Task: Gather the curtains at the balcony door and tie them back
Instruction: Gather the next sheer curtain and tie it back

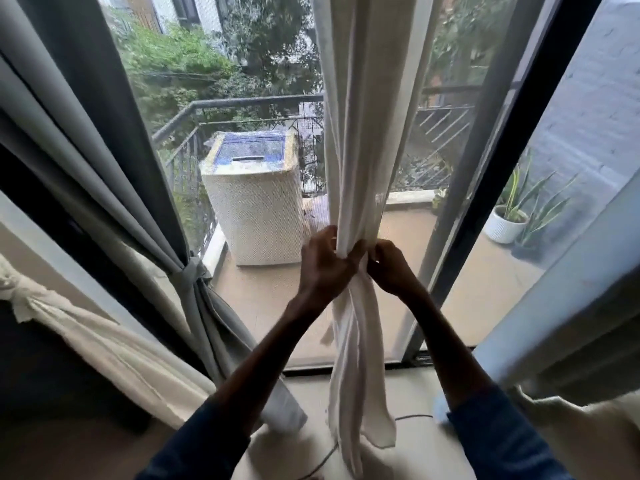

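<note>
The grey curtain (pixel 86 150) is hanging at the door's left, already bound by its tie (pixel 192 271). The white curtain (pixel 360 133) is hanging mid-door, long axis vertical, bunched between both grips. The left hand (pixel 322 265) and right hand (pixel 389 268) are reaching forward level, equally near, each pinching the gathered cloth from its own side.

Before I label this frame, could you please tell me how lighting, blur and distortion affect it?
Head view: soft daylight from outside backlights the left hand and right hand, so they read dark against the white curtain; the wide lens bows the dark door frame and grey curtain; edges look slightly soft; no hard glare.
</note>
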{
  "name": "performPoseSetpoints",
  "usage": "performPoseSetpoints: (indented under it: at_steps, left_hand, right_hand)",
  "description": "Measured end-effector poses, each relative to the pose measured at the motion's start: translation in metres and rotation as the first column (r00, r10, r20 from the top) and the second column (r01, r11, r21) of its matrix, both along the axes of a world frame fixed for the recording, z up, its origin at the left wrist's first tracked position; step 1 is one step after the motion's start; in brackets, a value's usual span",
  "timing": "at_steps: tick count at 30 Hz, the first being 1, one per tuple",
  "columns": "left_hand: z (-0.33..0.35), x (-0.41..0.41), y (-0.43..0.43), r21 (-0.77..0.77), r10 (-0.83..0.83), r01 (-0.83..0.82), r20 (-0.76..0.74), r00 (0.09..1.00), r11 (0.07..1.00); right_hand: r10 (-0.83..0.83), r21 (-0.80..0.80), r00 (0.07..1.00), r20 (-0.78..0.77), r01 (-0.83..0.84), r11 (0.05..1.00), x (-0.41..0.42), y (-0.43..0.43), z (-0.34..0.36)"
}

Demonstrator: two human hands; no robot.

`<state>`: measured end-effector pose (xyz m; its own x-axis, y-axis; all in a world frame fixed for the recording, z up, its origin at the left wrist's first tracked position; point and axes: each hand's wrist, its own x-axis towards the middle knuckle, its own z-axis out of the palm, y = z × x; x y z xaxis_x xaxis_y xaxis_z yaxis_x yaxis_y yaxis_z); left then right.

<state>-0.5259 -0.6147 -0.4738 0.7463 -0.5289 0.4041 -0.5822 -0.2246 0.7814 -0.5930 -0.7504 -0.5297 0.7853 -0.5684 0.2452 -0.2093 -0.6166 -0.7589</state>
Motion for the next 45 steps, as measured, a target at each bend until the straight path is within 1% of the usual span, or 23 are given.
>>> performPoseSetpoints:
  at_steps: [2, 4, 6, 8, 9, 10, 11, 13, 14, 16, 17, 19, 22, 24, 25, 27, 30, 31, 32, 35, 38, 41, 45]
  left_hand:
    - [0.001, 0.006, -0.005, -0.014, -0.002, 0.001, -0.062, 0.998, 1.0]
    - [0.003, 0.013, -0.009, -0.032, -0.007, 0.003, -0.117, 0.993, 0.999]
    - [0.004, 0.022, -0.012, -0.029, -0.004, 0.0, -0.136, 0.991, 1.0]
    - [0.006, 0.031, -0.013, 0.005, 0.016, -0.015, -0.11, 0.994, 1.0]
    - [0.006, 0.036, -0.014, 0.011, 0.021, -0.02, -0.099, 0.995, 1.0]
    - [0.005, 0.039, -0.015, 0.002, 0.019, -0.019, -0.095, 0.995, 1.0]
    - [0.004, 0.043, -0.016, -0.011, 0.016, -0.017, -0.095, 0.995, 1.0]
    - [0.002, 0.048, -0.018, -0.022, 0.0, -0.003, -0.112, 0.994, 1.0]
    - [0.002, 0.049, -0.019, -0.032, -0.015, 0.011, -0.123, 0.992, 0.999]
    - [0.001, 0.049, -0.02, -0.052, -0.055, 0.048, -0.153, 0.987, 0.997]
    - [0.0, 0.049, -0.019, -0.056, -0.093, 0.084, -0.176, 0.98, 0.995]
    - [-0.002, 0.049, -0.019, -0.039, -0.226, 0.223, -0.234, 0.945, 0.974]
    - [0.009, 0.055, -0.012, -0.017, -0.458, 0.477, -0.311, 0.832, 0.879]
    - [0.016, 0.066, -0.006, 0.008, -0.576, 0.622, -0.367, 0.73, 0.783]
    - [0.018, 0.074, -0.004, 0.037, -0.591, 0.646, -0.367, 0.718, 0.762]
    - [0.016, 0.091, 0.0, 0.095, -0.552, 0.602, -0.305, 0.776, 0.793]
    - [-0.001, 0.111, 0.0, 0.207, -0.39, 0.416, -0.153, 0.908, 0.886]
    - [-0.012, 0.114, -0.003, 0.251, -0.366, 0.393, -0.15, 0.918, 0.884]
    - [-0.024, 0.116, -0.006, 0.299, -0.387, 0.425, -0.182, 0.904, 0.854]
    - [-0.063, 0.108, -0.017, 0.433, -0.522, 0.563, -0.222, 0.823, 0.704]
    - [-0.094, 0.089, -0.023, 0.528, -0.571, 0.569, -0.18, 0.801, 0.631]
    - [-0.115, 0.077, -0.022, 0.557, -0.579, 0.548, -0.141, 0.803, 0.624]
    - [-0.115, 0.078, -0.016, 0.52, -0.539, 0.507, -0.103, 0.836, 0.687]
  right_hand:
    - [0.048, -0.03, 0.998, -0.05, -0.05, 0.998, 0.004, -0.004, -0.001]
    - [0.098, 0.027, 0.993, -0.061, -0.097, 0.995, 0.008, -0.007, 0.0]
    - [0.148, 0.238, 0.988, -0.048, -0.132, 0.962, 0.009, -0.005, 0.002]
    - [0.137, 0.536, 0.99, 0.018, -0.125, 0.835, 0.013, -0.001, 0.005]
    - [0.115, 0.643, 0.993, 0.038, -0.112, 0.758, 0.014, 0.0, 0.006]
    - [0.114, 0.702, 0.992, 0.048, -0.115, 0.703, 0.015, 0.002, 0.006]
    - [0.122, 0.719, 0.989, 0.08, -0.142, 0.68, 0.016, 0.002, 0.005]
    - [0.162, 0.692, 0.974, 0.156, -0.225, 0.686, 0.015, 0.006, 0.004]
    - [0.213, 0.643, 0.959, 0.186, -0.283, 0.712, 0.014, 0.006, 0.0]
    - [0.272, 0.431, 0.944, 0.184, -0.327, 0.841, 0.013, 0.011, -0.01]
    - [0.239, 0.355, 0.954, 0.181, -0.29, 0.889, 0.014, 0.014, -0.013]
    - [0.105, 0.356, 0.964, 0.243, -0.189, 0.915, 0.015, 0.016, -0.016]
    - [0.032, 0.242, 0.962, 0.272, -0.101, 0.965, 0.012, 0.008, -0.021]
    - [-0.008, 0.293, 0.966, 0.258, -0.07, 0.954, 0.007, 0.003, -0.024]
    - [-0.045, 0.338, 0.964, 0.261, -0.048, 0.94, 0.004, -0.001, -0.027]
    - [-0.094, 0.435, 0.959, 0.269, -0.033, 0.9, 0.004, -0.009, -0.034]
    - [-0.15, 0.519, 0.956, 0.252, -0.003, 0.855, 0.008, -0.018, -0.036]
    - [-0.151, 0.539, 0.958, 0.243, -0.004, 0.842, 0.009, -0.021, -0.037]
    - [-0.148, 0.559, 0.961, 0.233, -0.008, 0.829, 0.01, -0.022, -0.037]
    - [-0.155, 0.648, 0.961, 0.227, -0.031, 0.761, 0.011, -0.02, -0.041]
    - [-0.217, 0.704, 0.95, 0.224, -0.004, 0.71, 0.011, -0.018, -0.048]
    - [-0.287, 0.72, 0.937, 0.197, 0.06, 0.691, 0.012, -0.021, -0.056]
    - [-0.289, 0.691, 0.933, 0.217, 0.062, 0.72, 0.008, -0.027, -0.056]
